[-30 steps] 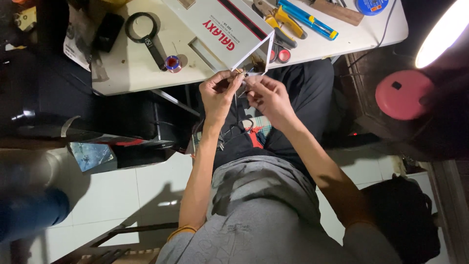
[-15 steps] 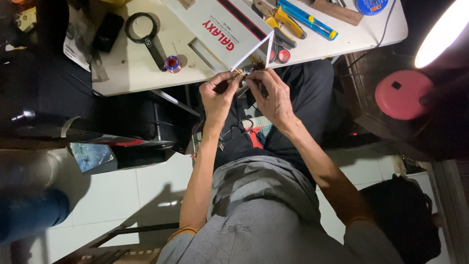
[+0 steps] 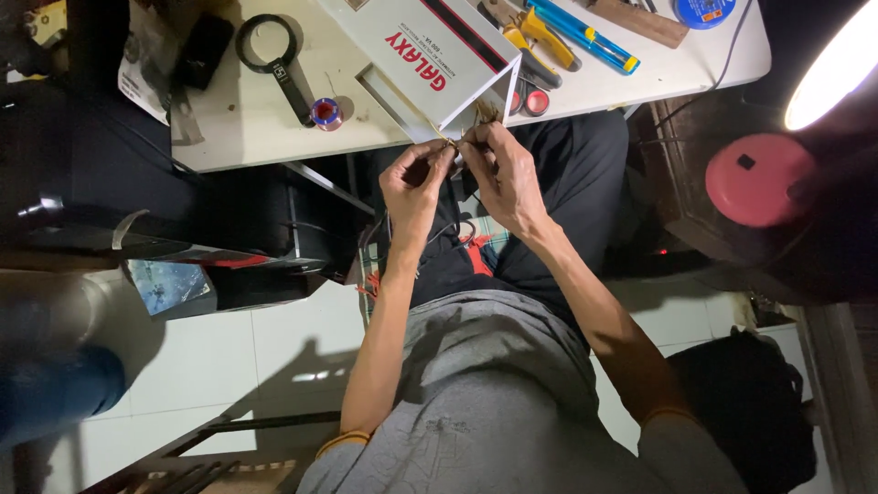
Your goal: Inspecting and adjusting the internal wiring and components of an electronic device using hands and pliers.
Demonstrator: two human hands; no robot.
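Both hands meet at the table (image 3: pixel 274 128) edge — left hand (image 3: pixel 416 183) and right hand (image 3: pixel 501 169) fingers pinched on a thin wire (image 3: pixel 437 137) beside the white box (image 3: pixel 430 55).

1. Whatever your left hand (image 3: pixel 416 183) and right hand (image 3: pixel 503 169) pinch together is too small to identify.
2. The lamp (image 3: pixel 837 64) and blue solder spool (image 3: pixel 704 11) are cut off at the frame's edges.

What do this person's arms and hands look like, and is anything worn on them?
Both hands, left and right, are bare: no gloves, and no rings that I can make out. The forearms are bare and slim. An orange band circles the left arm near the elbow. A grey T-shirt covers the body.
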